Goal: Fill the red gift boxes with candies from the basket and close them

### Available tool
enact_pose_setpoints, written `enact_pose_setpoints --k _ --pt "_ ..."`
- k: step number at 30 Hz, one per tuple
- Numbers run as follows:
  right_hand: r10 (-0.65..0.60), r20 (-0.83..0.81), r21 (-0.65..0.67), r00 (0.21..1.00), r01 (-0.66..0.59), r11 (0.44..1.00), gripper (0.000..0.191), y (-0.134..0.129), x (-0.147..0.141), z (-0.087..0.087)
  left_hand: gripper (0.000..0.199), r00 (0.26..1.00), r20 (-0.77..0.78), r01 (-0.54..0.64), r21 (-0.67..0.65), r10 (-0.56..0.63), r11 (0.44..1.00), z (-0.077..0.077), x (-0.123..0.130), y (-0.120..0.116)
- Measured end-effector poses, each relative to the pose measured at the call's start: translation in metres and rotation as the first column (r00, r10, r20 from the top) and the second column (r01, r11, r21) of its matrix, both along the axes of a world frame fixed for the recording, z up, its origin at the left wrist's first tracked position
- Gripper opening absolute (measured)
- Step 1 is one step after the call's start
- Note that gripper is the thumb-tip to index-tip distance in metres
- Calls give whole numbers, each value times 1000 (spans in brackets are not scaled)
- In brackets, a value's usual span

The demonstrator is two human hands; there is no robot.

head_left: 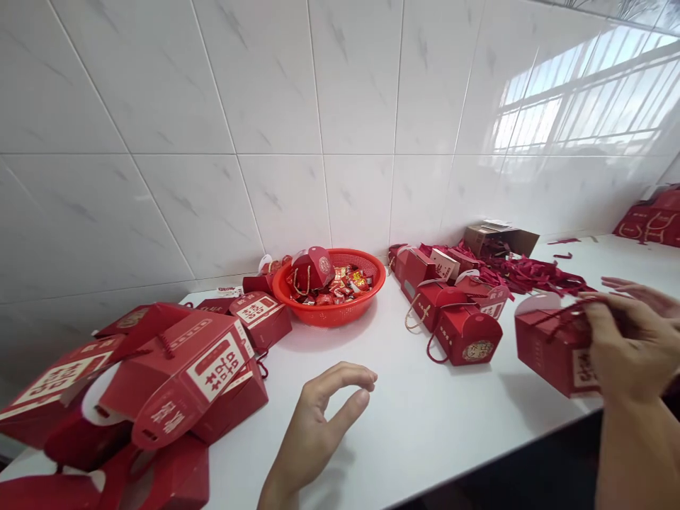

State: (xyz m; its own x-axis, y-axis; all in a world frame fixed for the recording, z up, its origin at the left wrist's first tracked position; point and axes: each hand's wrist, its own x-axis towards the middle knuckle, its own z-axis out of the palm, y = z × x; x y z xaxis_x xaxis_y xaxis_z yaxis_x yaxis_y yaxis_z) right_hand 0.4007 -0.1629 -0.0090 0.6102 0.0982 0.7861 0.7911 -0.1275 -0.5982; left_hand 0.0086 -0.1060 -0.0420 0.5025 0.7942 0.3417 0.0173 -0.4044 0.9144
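My left hand point(329, 421) hovers low over the white table, its fingers curved and its thumb apart from them, with nothing between. At the right, my right hand point(630, 347) is closed at the dark red cord handle of a red gift box point(547, 347). That box has a cream printed label and a rounded pale flap; it hangs near the table's front edge. My fingers hide part of its top and side. Left of it, a smaller red candy box point(470, 333) with a gold emblem stands among others in a row.
A red plastic basket point(329, 315) holds wrapped candies and a small red box. Large red boxes point(180, 375) are heaped at the left. Shredded red ribbon point(531, 273) and an open cardboard box point(513, 237) lie by the tiled wall. Another person's hand point(645, 292) shows at the right.
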Motion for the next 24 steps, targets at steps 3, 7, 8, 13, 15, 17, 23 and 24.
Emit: enact_pose_setpoints --k 3,7,8,13,15,17,23,24 --pt "43 -88 71 995 -37 997 28 28 8 -12 13 1000 -28 7 -16 -7 1000 -2 0 1" --pt "36 -181 25 983 -32 999 20 57 11 -30 14 999 -52 5 -25 -7 1000 -4 -2 3" --pt "38 -198 -2 980 -40 999 16 60 10 -33 14 998 -57 2 -28 -4 1000 -4 -3 4" --pt "68 -184 -183 980 -102 978 20 56 -1 -32 14 995 -90 -35 -44 31 998 -7 -9 4" --pt "47 -173 -304 984 -98 948 29 50 -3 -25 15 992 -123 -43 -37 38 998 -7 -11 4" --pt "-52 -175 -541 983 -52 839 39 43 -3 -17 16 987 -157 -48 -22 44 999 -6 -13 4" --pt "-62 10 -765 998 47 642 58 27 -22 20 18 977 -205 -65 3 65 998 -4 -19 5" --pt "7 26 -735 1000 14 678 57 31 -32 28 18 976 -208 -67 5 67 998 -3 -19 6"
